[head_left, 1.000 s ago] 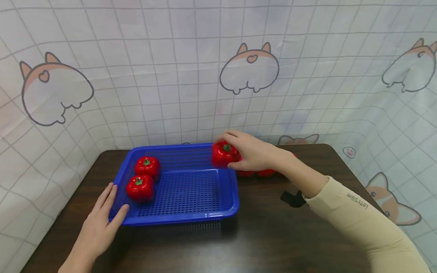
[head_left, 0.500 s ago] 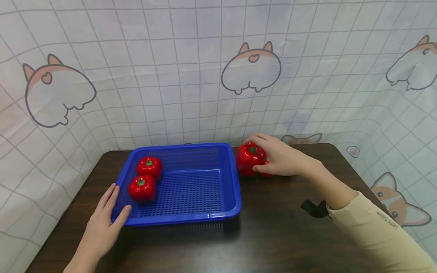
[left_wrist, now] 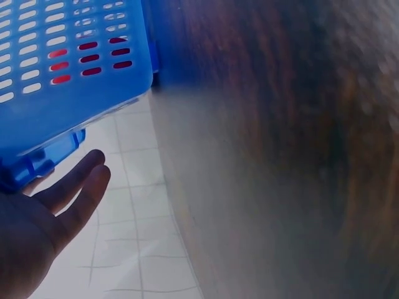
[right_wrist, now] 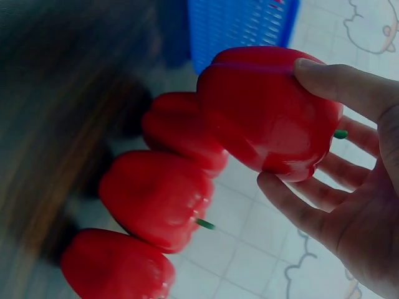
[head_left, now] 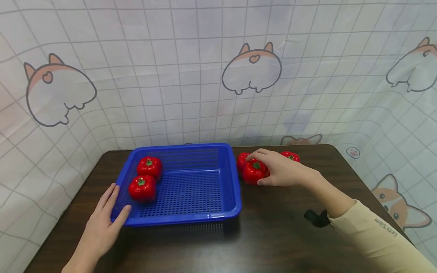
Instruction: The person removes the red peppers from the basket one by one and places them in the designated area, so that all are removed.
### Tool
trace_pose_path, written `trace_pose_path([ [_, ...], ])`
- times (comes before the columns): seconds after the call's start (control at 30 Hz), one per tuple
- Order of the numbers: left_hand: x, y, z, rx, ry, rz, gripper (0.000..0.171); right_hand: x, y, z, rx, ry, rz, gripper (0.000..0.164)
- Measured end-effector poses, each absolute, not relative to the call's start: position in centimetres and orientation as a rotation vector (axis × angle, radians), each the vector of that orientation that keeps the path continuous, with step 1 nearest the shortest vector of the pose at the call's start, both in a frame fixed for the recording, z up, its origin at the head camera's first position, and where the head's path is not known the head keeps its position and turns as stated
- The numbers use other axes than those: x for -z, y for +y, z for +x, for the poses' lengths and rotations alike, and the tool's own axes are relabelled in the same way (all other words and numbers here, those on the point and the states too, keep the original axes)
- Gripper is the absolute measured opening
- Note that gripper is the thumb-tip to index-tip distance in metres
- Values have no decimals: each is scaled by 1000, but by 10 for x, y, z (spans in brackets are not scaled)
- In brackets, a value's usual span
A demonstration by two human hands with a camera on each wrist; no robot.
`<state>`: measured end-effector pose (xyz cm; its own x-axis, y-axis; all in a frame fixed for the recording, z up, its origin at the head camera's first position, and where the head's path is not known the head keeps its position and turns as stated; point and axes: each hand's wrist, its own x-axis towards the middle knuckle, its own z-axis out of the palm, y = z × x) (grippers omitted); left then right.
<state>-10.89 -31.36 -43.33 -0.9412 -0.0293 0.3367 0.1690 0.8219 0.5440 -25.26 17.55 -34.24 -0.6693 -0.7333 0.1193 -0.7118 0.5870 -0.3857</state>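
Gripping a red pepper (head_left: pixel 253 174), my right hand (head_left: pixel 279 168) had fingers and thumb round its sides, stem axis roughly upright! Left of those fingers lay the blue basket (head_left: pixel 235 189); another pepper (head_left: pixel 241 161) sat just behind. My left hand (head_left: pixel 99 229), fingers fairly straight at the basket's opposite end, was farther from my catch.

On table (head_left: pixel 269 235), left part: basket (head_left: pixel 177 219). In its left end: near pepper (head_left: pixel 142 189), far pepper (head_left: pixel 151 167) behind. Right of basket: row of three peppers (right_wrist: pixel 153 196), fourth pepper (head_left: pixel 253 174) before left end. Behind table: cloth (head_left: pixel 170 113).
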Motion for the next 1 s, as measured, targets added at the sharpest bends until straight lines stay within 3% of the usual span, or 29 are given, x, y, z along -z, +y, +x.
trace_pose_path([
  [1.0,432,-312,-108,846,-2683,-90,71,389,169,-253,533,2705,-1169,57],
])
